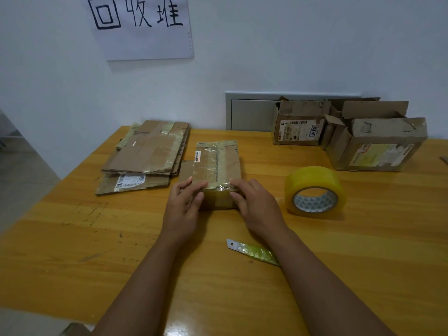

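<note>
You have the small taped cardboard box point(217, 161) lying flat on the wooden table point(72, 238) straight in front of you, just beside the stack of flattened cartons point(148, 151) on its left. Your hands are apart, each clamped on a near corner: the left hand point(184, 207) has its fingers over the top edge and its thumb on the front face, and the right hand point(254, 204) grips the other corner the same way. This looks like working the glossy tape at the near end, either pressing it down or finding a place to lift it. Either way, pin the box to the table with one hand and let the other do the work, so the light carton does not slide toward the stack. Run your thumbs outward from the centre seam along the edge, where the tape wrinkles, and feel for a loose lip rather than tearing at the card. The cutter blade point(252, 251) lies by your right forearm, so mind that arm when you draw back. The roll of clear packing tape point(315, 190) stands within reach on the right.
</note>
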`<state>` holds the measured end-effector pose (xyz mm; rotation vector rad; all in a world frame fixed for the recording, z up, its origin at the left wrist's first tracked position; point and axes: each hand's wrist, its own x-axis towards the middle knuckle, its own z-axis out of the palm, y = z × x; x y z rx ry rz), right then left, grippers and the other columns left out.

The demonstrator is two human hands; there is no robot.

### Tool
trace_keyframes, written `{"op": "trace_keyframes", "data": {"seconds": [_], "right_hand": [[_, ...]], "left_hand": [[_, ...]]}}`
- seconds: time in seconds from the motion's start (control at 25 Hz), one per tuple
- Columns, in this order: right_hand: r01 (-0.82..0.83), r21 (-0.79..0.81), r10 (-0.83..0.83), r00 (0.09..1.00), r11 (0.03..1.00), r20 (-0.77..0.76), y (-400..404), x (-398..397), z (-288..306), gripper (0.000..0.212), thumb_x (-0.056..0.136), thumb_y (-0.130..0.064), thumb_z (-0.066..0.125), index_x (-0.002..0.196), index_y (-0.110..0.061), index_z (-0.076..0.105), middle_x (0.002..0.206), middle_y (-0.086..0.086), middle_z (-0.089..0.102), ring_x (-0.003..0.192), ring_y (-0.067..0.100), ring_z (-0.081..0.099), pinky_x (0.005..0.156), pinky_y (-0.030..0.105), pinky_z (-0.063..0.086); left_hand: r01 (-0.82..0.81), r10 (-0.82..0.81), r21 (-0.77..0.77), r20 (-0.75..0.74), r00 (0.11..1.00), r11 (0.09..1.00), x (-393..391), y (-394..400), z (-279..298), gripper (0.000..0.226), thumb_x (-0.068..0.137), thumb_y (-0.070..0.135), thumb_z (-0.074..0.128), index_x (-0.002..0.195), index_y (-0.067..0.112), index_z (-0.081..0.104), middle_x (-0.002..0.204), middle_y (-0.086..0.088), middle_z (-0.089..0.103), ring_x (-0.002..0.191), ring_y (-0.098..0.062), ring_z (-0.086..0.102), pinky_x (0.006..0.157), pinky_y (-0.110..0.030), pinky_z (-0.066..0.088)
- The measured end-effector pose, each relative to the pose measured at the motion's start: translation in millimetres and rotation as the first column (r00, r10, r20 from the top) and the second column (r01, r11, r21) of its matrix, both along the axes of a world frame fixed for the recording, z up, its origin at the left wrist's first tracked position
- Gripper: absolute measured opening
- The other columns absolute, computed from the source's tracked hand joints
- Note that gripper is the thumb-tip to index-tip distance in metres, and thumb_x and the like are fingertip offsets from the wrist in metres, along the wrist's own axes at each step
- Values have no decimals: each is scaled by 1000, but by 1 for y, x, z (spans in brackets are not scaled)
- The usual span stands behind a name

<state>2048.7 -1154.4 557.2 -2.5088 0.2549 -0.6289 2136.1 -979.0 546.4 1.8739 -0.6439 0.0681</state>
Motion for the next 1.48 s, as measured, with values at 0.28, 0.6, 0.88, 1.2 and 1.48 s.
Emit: {"op": "trace_keyframes", "data": {"seconds": [0.28,0.6,0.88,1.2,1.48], "right_hand": [[-37,81,37,999,996,12,-4,-4,-4,41,102,-26,47,142,-32,47,104,-4,53,91,14,52,72,27,42],[32,260,-35,999,965,7,-5,-9,-3,19,95,-25,61,110,-25,49,101,-5,66,91,12,63,78,40,54],[-2,196,-4,1000,981,29,-1,-12,-2,6,94,-21,60,93,-16,61,85,-2,65,76,14,57,68,35,46],[-38,-11,38,999,999,37,0,-13,-4,10,97,-27,55,96,-18,59,90,-3,62,79,15,56,65,34,46],[-81,-114,86,996,990,33,-3,-13,-4,19,91,-19,51,105,-15,62,111,-3,56,88,16,56,61,36,50]], "left_hand": [[56,-58,-35,-46,997,998,3,4,2,40,100,11,51,122,44,58,132,13,45,127,10,37,107,-36,41],[-166,144,111,184,972,980,-9,-13,9,32,87,25,57,119,28,61,134,-1,42,128,-20,41,96,-29,44],[-213,1,298,578,816,931,-4,-30,5,28,92,41,53,110,24,68,112,3,64,105,-21,59,101,-37,34],[-285,59,318,568,821,904,-7,-40,6,34,87,56,49,95,27,64,96,6,60,95,-17,55,89,-35,30],[-231,62,276,509,858,933,-9,-39,10,37,85,57,47,96,27,65,95,9,58,95,-15,52,92,-33,27]]}}
